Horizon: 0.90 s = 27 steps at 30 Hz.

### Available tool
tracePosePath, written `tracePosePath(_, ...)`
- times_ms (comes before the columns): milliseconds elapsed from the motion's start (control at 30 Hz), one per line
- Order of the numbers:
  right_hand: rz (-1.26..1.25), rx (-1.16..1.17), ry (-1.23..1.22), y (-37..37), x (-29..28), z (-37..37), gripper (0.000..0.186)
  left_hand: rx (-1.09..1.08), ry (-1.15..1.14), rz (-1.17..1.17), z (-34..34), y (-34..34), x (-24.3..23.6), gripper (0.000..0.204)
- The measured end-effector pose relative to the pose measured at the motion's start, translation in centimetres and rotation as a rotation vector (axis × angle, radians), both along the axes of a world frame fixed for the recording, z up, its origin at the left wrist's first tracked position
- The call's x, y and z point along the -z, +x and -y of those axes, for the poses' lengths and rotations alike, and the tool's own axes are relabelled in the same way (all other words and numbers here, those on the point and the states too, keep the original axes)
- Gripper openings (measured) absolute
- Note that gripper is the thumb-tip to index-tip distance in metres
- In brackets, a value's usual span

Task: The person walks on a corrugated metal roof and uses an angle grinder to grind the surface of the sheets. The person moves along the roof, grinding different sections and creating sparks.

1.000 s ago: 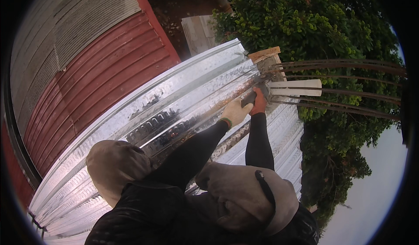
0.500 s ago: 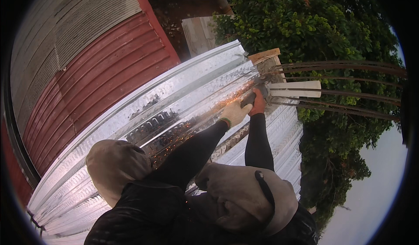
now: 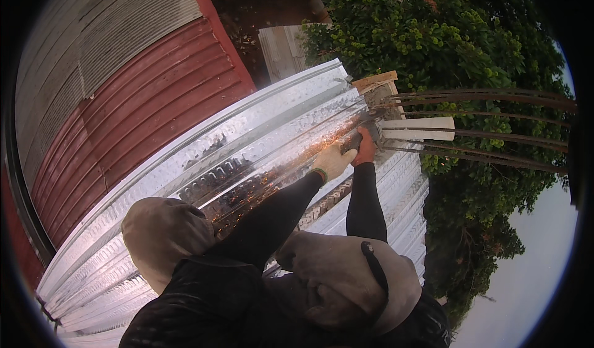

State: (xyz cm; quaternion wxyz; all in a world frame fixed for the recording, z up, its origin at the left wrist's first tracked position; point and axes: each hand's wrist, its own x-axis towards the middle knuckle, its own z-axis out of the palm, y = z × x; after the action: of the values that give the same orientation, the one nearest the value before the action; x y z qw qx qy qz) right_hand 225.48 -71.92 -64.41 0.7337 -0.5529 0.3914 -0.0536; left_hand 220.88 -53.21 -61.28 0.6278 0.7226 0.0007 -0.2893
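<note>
A dark angle grinder (image 3: pixel 353 140) is held in both my gloved hands at the far end of my outstretched arms. My left hand (image 3: pixel 335 161), in a cream glove with a striped cuff, is closed round its rear body. Closer to the tool's head, my right hand (image 3: pixel 365 148) in an orange-red glove grips it with raised fingers. The grinder's head lies against the bases of the rusty steel bars (image 3: pixel 489 99), beside a white pipe (image 3: pixel 421 128). Its disc is hard to make out. Orange sparks (image 3: pixel 331 139) stream left and down toward me.
Shiny ribbed metal sheets (image 3: pixel 291 97) spread beneath my arms. A wooden board (image 3: pixel 375 82) edges the concrete around the bars. My bent knees, in grey-brown cloth, fill the lower middle. Left stands a red corrugated roof (image 3: pixel 142 113); leafy trees (image 3: pixel 470 51) crowd the right.
Both hands keep their hold on the grinder and have barely shifted. The sparks still fly, in a slightly different spread.
</note>
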Motion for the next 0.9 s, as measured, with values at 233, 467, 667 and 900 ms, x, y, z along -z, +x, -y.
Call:
tracePosePath(233, -0.002, 0.037, 0.033, -0.1, 1.1, 0.8, 0.027, -0.028, -0.007, 0.060, -0.1, -0.5, 0.1, 0.075)
tracePosePath(467, -0.021, 0.017, 0.026, -0.6, 0.6, 0.8, 0.033, -0.001, -0.004, 0.034, -0.3, -0.6, 0.0, 0.077)
tracePosePath(667, -0.019, 0.031, 0.033, -0.6, -0.4, -1.2, 0.032, -0.024, 0.001, 0.063, -0.7, -0.8, 0.4, 0.077)
tracePosePath(900, -0.007, 0.025, 0.026, -1.1, -0.3, -0.2, 0.024, 0.016, -0.006, 0.047, -0.6, -0.9, -0.4, 0.077)
